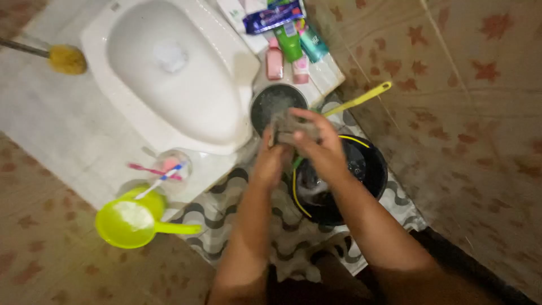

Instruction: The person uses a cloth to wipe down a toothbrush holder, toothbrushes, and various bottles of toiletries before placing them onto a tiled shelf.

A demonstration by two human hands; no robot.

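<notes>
Brush: a yellow-headed brush (66, 59) lies at the far left on the white floor tiles.
Scoop: a lime-green scoop (131, 222) sits near the glass cup (171, 167) holding toothbrushes.
Basin: a white ceramic basin (169, 68) fills the upper middle.
Left hand (269, 160): fingers curled, pressed against the grey scrubbing pad (289, 129).
Right hand (319, 144): closed over the same pad from the other side; blurred.
Pad: held between both hands, above the black bucket (361, 169) and just beside the dark round pan (276, 103).
Bottles: pink and green bottles (291, 51) stand beyond the pan.
</notes>
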